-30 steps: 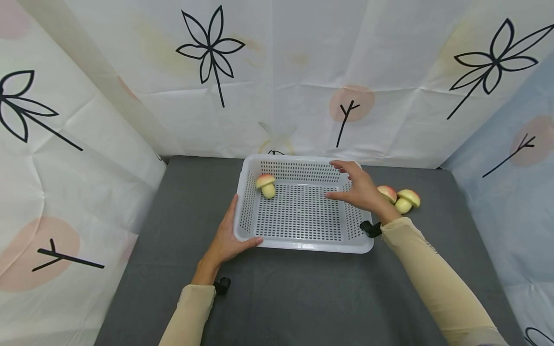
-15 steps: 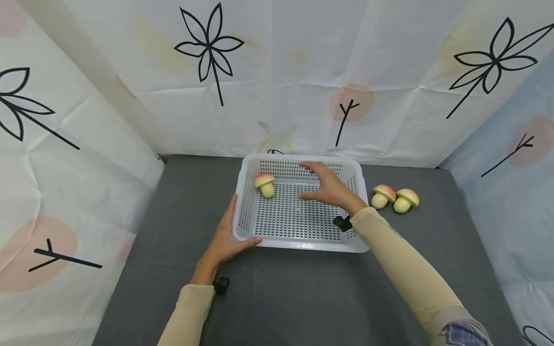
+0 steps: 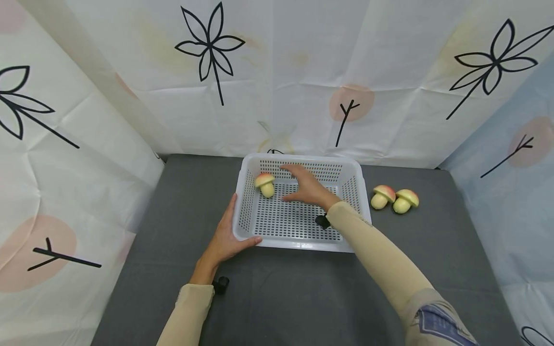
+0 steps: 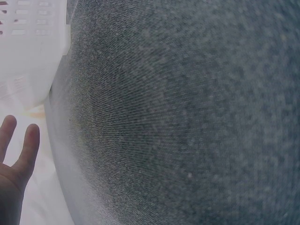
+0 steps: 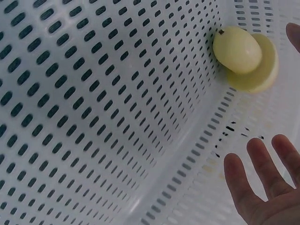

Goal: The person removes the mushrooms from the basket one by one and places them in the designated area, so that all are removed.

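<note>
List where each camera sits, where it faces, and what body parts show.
Head: on the head, looking forward-down at the white basket; left grip, right grip and sleeves show.
Left wrist: worn there, facing grey tabletop and basket's side; left fingers show.
Right wrist: worn there, facing into the basket; right fingers show.
Shared: head and right wrist see the mushroom in the basket.

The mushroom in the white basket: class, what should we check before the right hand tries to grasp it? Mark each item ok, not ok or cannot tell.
1. Mushroom uncovered inside the basket: ok, towards its left end.
2. Right hand free: ok, fingers and thumb apart, holding nothing.
3. Right hand in contact with the mushroom: not ok, a gap shows.
4. Left hand at the basket: ok, by the near left corner.
5. Left hand pressing firmly: cannot tell.
6. Other two mushrooms out of the way: ok, right of the basket.
</note>
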A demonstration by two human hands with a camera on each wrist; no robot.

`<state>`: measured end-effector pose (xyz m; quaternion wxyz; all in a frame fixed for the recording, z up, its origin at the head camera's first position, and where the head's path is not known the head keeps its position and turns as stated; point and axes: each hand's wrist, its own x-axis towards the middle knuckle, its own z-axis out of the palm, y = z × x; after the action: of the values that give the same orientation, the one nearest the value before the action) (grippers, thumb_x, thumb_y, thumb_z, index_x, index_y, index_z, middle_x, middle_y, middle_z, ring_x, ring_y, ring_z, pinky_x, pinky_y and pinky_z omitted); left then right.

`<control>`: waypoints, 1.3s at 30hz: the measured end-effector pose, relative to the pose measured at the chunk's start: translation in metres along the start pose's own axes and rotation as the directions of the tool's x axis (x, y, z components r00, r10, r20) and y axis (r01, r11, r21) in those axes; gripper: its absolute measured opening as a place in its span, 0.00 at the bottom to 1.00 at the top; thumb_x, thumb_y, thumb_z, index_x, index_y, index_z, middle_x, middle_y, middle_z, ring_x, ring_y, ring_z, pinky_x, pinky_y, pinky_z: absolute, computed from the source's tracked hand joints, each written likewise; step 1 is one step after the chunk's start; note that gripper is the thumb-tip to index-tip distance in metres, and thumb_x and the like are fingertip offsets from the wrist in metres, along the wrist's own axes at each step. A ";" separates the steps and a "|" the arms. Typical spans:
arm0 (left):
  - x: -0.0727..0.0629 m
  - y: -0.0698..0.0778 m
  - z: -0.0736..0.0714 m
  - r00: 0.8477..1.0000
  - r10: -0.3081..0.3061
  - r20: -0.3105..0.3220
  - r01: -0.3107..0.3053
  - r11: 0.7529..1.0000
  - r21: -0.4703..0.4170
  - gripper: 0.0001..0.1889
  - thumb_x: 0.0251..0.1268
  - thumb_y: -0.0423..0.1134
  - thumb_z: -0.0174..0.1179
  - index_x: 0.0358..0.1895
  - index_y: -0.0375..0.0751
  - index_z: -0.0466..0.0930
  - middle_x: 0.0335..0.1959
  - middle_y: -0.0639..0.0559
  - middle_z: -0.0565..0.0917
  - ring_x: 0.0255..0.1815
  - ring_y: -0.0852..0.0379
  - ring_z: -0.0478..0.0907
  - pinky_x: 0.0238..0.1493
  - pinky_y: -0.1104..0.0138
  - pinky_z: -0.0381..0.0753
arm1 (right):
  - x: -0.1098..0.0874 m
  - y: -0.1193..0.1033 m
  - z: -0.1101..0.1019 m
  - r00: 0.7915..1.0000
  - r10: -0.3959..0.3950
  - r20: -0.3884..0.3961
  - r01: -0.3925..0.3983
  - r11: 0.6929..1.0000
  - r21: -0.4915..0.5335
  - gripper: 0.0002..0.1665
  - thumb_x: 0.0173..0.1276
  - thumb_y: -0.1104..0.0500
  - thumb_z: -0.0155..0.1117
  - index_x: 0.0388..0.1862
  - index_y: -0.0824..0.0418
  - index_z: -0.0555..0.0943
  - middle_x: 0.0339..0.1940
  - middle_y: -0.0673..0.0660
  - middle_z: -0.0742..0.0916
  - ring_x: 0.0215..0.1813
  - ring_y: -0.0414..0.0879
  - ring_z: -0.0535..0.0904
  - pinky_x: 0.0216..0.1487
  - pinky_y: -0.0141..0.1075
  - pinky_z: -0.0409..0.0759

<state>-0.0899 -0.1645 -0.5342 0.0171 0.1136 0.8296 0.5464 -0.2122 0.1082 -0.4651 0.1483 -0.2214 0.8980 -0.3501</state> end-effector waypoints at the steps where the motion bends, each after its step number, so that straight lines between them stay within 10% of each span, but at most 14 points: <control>1: 0.000 0.000 0.000 1.000 0.000 -0.001 0.000 1.000 0.000 0.71 0.43 0.46 0.83 0.84 0.53 0.35 0.82 0.50 0.52 0.75 0.43 0.60 0.69 0.40 0.59 | 0.002 0.000 0.002 1.000 0.000 0.004 0.000 1.000 -0.007 0.57 0.56 0.52 0.83 0.80 0.52 0.62 0.79 0.57 0.66 0.71 0.57 0.69 0.67 0.53 0.69; 10: 0.000 0.000 0.000 1.000 0.008 0.002 -0.008 1.000 -0.011 0.70 0.44 0.45 0.83 0.84 0.61 0.34 0.82 0.51 0.51 0.75 0.43 0.60 0.69 0.41 0.61 | 0.019 -0.008 0.022 0.999 -0.025 0.025 0.026 0.999 -0.042 0.57 0.55 0.54 0.83 0.80 0.52 0.62 0.80 0.55 0.66 0.81 0.53 0.55 0.77 0.50 0.52; 39: 0.001 0.001 0.000 1.000 0.017 0.006 -0.017 0.999 -0.027 0.70 0.45 0.44 0.83 0.84 0.59 0.35 0.82 0.52 0.51 0.74 0.43 0.62 0.67 0.40 0.63 | 0.029 -0.017 0.048 0.998 0.003 0.068 0.008 0.987 -0.159 0.56 0.55 0.53 0.83 0.80 0.52 0.64 0.76 0.61 0.67 0.76 0.60 0.61 0.70 0.55 0.65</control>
<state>-0.0903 -0.1638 -0.5337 0.0166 0.1224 0.8210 0.5575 -0.2115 0.0550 -0.4907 0.1603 -0.2455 0.9172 -0.2697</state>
